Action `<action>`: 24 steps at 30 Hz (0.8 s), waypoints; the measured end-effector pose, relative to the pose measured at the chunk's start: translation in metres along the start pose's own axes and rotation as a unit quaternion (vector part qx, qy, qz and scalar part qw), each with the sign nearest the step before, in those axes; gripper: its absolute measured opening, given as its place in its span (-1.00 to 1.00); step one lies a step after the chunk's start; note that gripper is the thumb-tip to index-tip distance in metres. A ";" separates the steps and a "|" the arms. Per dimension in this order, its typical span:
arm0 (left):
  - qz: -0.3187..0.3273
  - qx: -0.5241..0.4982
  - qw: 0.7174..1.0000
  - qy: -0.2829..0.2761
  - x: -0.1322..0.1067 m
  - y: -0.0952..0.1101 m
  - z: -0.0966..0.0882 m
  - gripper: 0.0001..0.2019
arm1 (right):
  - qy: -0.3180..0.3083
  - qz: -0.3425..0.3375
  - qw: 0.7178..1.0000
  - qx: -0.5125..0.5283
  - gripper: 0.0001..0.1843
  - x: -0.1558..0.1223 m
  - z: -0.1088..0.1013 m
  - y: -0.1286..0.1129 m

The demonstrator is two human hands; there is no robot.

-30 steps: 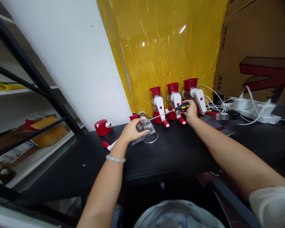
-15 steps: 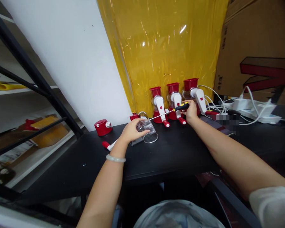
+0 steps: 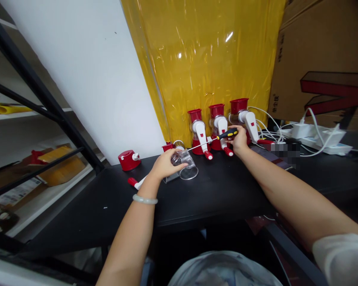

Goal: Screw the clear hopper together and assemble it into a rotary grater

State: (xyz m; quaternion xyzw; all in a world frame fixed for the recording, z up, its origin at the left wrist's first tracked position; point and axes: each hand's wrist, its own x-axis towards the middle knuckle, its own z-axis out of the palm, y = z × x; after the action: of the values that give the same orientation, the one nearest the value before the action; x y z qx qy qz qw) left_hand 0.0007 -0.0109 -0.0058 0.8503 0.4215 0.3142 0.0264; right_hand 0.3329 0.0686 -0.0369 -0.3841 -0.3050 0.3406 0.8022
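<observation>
My left hand [image 3: 164,164] is closed around a clear plastic housing [image 3: 187,166] that lies on its side on the black table [image 3: 214,194]. My right hand [image 3: 239,141] grips the black and yellow handle of a screwdriver [image 3: 211,140], whose shaft points left and down into the clear housing. Three red and white hand-crank units [image 3: 219,126] stand in a row behind my right hand. A white crank handle with a red knob [image 3: 135,182] lies under my left wrist.
A red base piece [image 3: 128,160] sits at the table's back left by the white wall. White chargers, a power strip and cables [image 3: 314,135] lie at the right. A yellow plastic sheet and a cardboard box stand behind. A black metal rack [image 3: 38,95] with shelves is left.
</observation>
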 end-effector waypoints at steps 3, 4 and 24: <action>0.001 0.000 1.000 -0.004 0.000 0.000 0.000 -0.40 | -0.002 0.001 1.000 -0.006 -0.79 0.001 0.001 0.000; 0.002 -0.001 1.000 -0.005 0.000 -0.001 0.000 -0.40 | -0.001 -0.001 1.000 -0.012 -0.82 0.001 0.001 0.000; 0.000 -0.006 1.000 -0.001 0.000 0.000 0.001 -0.42 | 0.011 -0.041 0.998 -0.055 -0.61 0.002 0.002 0.002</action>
State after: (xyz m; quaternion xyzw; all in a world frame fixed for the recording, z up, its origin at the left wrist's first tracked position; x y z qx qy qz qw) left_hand 0.0007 -0.0105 -0.0064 0.8507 0.4193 0.3154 0.0315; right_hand 0.3322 0.0718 -0.0372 -0.4185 -0.3295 0.2863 0.7965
